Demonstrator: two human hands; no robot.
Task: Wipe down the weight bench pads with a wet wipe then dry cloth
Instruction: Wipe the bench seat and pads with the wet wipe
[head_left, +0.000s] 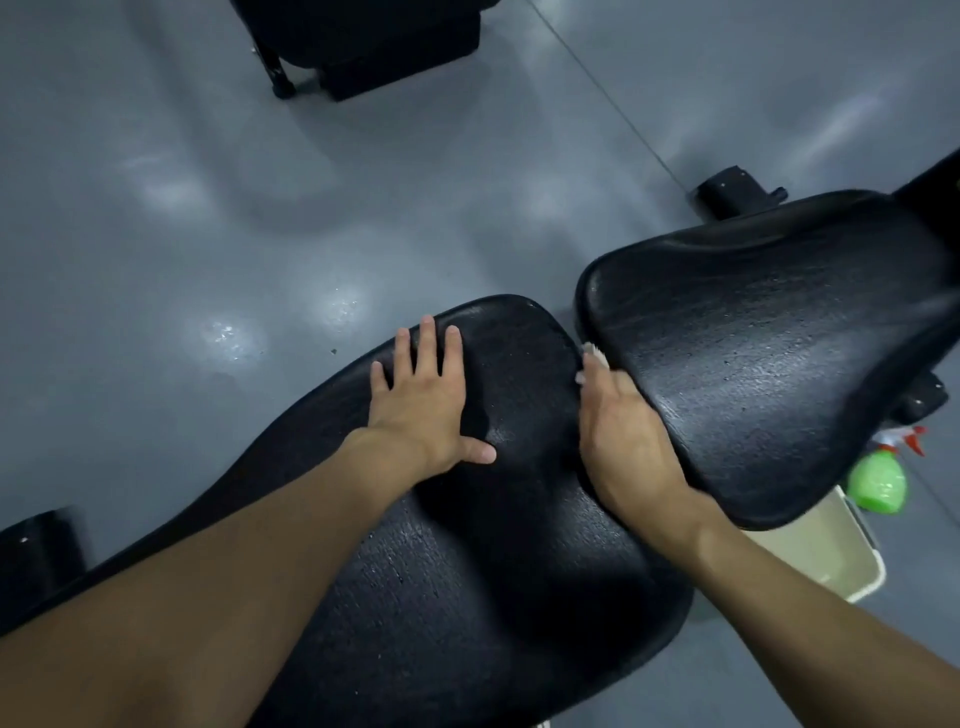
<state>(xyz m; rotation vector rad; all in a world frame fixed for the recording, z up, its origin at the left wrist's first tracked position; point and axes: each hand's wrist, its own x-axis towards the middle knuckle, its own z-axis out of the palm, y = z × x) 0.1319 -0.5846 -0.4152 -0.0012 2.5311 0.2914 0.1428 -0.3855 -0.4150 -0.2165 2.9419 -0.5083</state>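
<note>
Two black bench pads fill the lower half of the view. The long back pad (519, 545) runs from lower left toward the centre. The seat pad (769, 353) lies to its right, across a narrow gap. My left hand (423, 400) lies flat on the back pad with fingers spread. My right hand (623, 431) reaches into the gap at the seat pad's near edge, its fingers hidden under that edge. A bit of white wipe (592, 358) sticks out past the fingertips; the hand appears to hold it against the pad's edge.
A green spray bottle (878, 480) with a red-and-white trigger stands on the floor at right, beside a cream plastic bin (831, 556) partly under the seat pad. Black equipment (363, 47) stands at the top. Grey glossy floor lies all around.
</note>
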